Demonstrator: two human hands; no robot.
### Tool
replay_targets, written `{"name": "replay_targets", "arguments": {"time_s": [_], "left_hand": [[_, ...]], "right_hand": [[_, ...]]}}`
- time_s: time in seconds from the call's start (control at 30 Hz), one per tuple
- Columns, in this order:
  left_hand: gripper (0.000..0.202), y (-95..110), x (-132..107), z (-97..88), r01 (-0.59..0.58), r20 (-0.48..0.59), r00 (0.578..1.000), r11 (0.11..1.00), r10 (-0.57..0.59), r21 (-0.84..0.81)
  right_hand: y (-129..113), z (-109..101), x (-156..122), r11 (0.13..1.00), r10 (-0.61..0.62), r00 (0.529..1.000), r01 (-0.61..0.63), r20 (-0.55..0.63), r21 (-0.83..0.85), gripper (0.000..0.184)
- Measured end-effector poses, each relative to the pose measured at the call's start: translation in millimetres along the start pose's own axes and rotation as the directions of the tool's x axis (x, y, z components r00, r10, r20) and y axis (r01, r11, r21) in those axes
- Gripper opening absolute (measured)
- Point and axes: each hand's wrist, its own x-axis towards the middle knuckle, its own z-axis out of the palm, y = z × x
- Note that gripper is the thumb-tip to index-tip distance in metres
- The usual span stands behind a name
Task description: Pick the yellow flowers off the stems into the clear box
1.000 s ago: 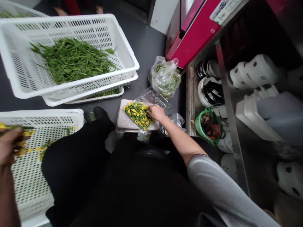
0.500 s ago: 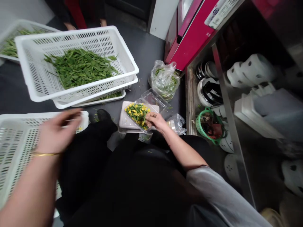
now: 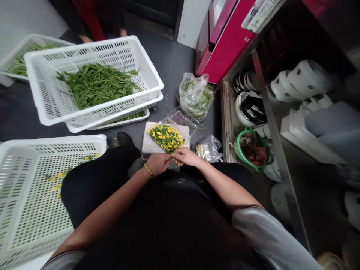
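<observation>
**Two hands meet at the near edge of a pale box**

The heap of yellow-flowered stems [image 3: 166, 138] lies on top of the pale box [image 3: 147, 145]. At the box's near edge, the person's left hand [image 3: 158, 164] and right hand [image 3: 185, 156] come together, fingers curled and tips touching; whether they grip a stem cannot be told. Left of the box sits a white crate [image 3: 102, 141] with scattered flowers; beyond it to the right, a clear bag of greens [image 3: 196, 96]; farther right, a green basket [image 3: 239, 150].

The floor [image 3: 168, 58] bears stacked baskets [image 3: 107, 104] and bags [image 3: 195, 99].
</observation>
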Motion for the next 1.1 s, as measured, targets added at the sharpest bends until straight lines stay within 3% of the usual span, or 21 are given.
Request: {"name": "replay_targets", "arguments": {"time_s": [0.1, 0.17, 0.2, 0.27, 0.37, 0.4, 0.47, 0.57, 0.63, 0.67, 0.73, 0.8, 0.83, 0.97, 1.1], "left_hand": [[0.019, -7, 0, -1.9, -0.017, 0.095, 0.995, 0.998, 0.023, -0.063], [0.019, -11, 0, -6.9, 0.044, 0.229, 0.973, 0.987, -0.008, -0.156], [0.018, -12, 1, -9.9, 0.115, 0.310, 0.950, 0.970, -0.044, -0.214], [0.018, -15, 1, -15.3, 0.295, 0.453, 0.883, 0.899, -0.127, -0.324], [0.023, -19, 0, -20.4, 0.471, 0.558, 0.811, 0.759, -0.174, -0.449], [0.024, -20, -1, -21.7, 0.496, 0.573, 0.801, 0.728, -0.173, -0.474], [0.022, -24, -2, -24.9, 0.519, 0.587, 0.792, 0.692, -0.168, -0.501], [0.019, -28, -3, -31.5, 0.502, 0.543, 0.827, 0.632, -0.148, -0.591], [0.021, -30, -2, -34.5, 0.474, 0.499, 0.859, 0.554, -0.119, -0.684], [0.022, -31, -1, -34.6, 0.459, 0.475, 0.873, 0.513, -0.109, -0.725], [0.021, -33, 3, -31.8, 0.426, 0.425, 0.898, 0.463, -0.113, -0.777], [0.023, -35, 8, -26.6, 0.397, 0.369, 0.917, 0.461, -0.154, -0.794], [0.025, -36, 11, -24.0, 0.390, 0.346, 0.921, 0.468, -0.180, -0.793], [0.024, -37, 18, -20.7, 0.332, 0.217, 0.936, 0.490, -0.277, -0.806], [0.020, -32, 20, -24.2, 0.214, 0.028, 0.944, 0.546, -0.328, -0.810]], "right_hand": [[1, 2, 4, 0.990, 0.004, 0.998, 0.005, 0.064, -0.143, 0.037], [-1, 8, 6, 0.949, -0.092, 0.994, 0.104, 0.055, -0.297, 0.038], [-3, 12, 6, 0.894, -0.178, 0.984, 0.169, 0.018, -0.415, 0.039], [-8, 20, 6, 0.695, -0.382, 0.923, 0.252, -0.048, -0.673, 0.038], [-12, 28, 2, 0.411, -0.546, 0.837, 0.253, -0.014, -0.876, 0.039], [-12, 28, -1, 0.367, -0.557, 0.831, 0.249, 0.003, -0.896, 0.039], [-11, 20, -8, 0.368, -0.519, 0.855, 0.224, 0.000, -0.903, 0.038], [-10, -5, -13, 0.485, -0.252, 0.961, 0.228, 0.115, -0.844, 0.022], [-13, -22, -5, 0.549, -0.065, 0.971, 0.228, 0.231, -0.804, 0.016], [-15, -29, 3, 0.562, -0.041, 0.974, 0.208, 0.225, -0.801, 0.017], [-22, -38, 30, 0.560, -0.144, 0.988, 0.130, 0.058, -0.818, 0.018], [-28, -42, 66, 0.532, -0.300, 0.936, 0.003, -0.185, -0.847, 0.027], [-30, -42, 84, 0.521, -0.305, 0.926, -0.032, -0.221, -0.853, 0.026], [-31, -45, 127, 0.446, -0.215, 0.957, -0.079, -0.193, -0.892, 0.025], [-29, -56, 108, 0.462, -0.287, 0.935, -0.054, -0.207, -0.885, 0.024]]}}
